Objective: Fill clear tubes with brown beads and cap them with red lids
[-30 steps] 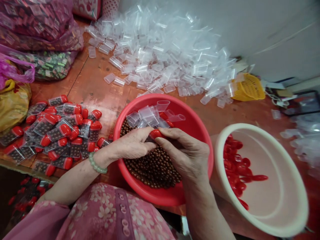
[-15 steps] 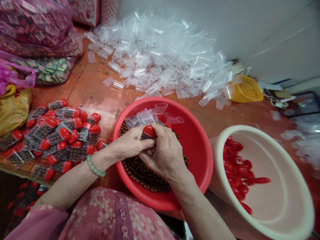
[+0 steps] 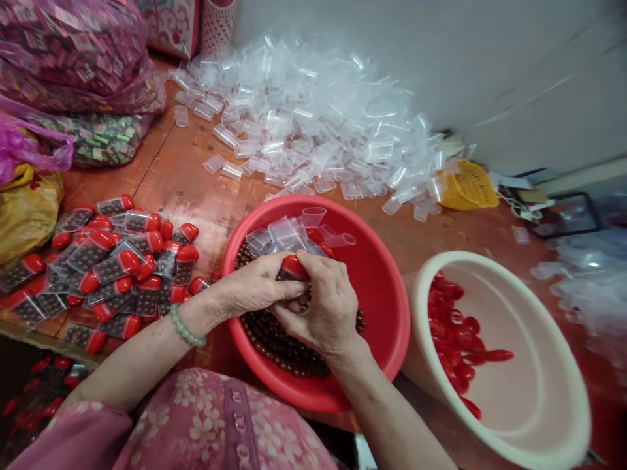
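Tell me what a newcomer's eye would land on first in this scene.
The red basin in the middle draws the eye first: over its brown beads the left hand and right hand close together on a red-capped container. Behind it a big heap of clear plastic containers covers the table, and to the left lies a pile of filled, red-capped ones.

left hand (image 3: 255,290) + right hand (image 3: 321,307) — pinch red-capped tube (image 3: 292,266) | over red basin (image 3: 386,287)
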Demonstrator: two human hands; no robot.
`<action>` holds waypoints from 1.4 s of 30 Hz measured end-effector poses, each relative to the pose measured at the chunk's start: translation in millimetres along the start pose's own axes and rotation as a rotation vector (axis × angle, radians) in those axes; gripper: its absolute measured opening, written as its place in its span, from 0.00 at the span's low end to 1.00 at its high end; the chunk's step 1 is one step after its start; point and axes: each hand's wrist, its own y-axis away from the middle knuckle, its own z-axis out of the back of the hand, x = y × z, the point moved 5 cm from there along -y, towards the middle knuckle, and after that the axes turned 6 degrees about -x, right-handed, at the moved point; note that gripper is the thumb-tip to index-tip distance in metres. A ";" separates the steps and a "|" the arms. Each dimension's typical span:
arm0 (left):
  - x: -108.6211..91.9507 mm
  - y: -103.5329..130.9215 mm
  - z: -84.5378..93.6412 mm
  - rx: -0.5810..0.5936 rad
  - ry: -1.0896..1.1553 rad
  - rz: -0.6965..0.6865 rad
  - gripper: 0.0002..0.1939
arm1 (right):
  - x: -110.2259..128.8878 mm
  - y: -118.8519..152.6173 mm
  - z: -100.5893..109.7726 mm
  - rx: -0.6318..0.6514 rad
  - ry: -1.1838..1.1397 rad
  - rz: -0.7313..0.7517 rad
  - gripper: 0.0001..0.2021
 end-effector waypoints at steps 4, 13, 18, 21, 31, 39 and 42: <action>4.4 -3.4 1.1 -0.004 0.082 0.067 0.21 | -2.2 3.0 -1.8 0.048 -0.026 -0.023 0.34; 4.6 -4.0 8.4 -0.449 -0.335 -0.170 0.16 | 5.8 7.7 -5.4 0.052 0.058 0.154 0.36; -12.4 18.4 2.6 -0.439 -0.599 -0.409 0.18 | 25.5 -1.0 0.1 0.040 0.037 0.161 0.35; -26.7 35.6 4.4 -0.488 -0.670 -0.460 0.20 | 35.0 -6.2 0.0 0.084 -0.063 0.120 0.35; -60.6 87.1 78.4 -0.746 -1.782 -0.503 0.21 | -85.4 22.4 0.2 0.545 0.115 -0.423 0.09; -56.0 87.0 89.3 -0.580 -2.013 -0.650 0.13 | -102.3 20.6 -13.5 0.814 0.234 -0.376 0.07; -60.4 81.4 72.9 -0.564 -1.835 -0.735 0.09 | -83.5 12.1 -23.1 0.836 0.155 -0.336 0.10</action>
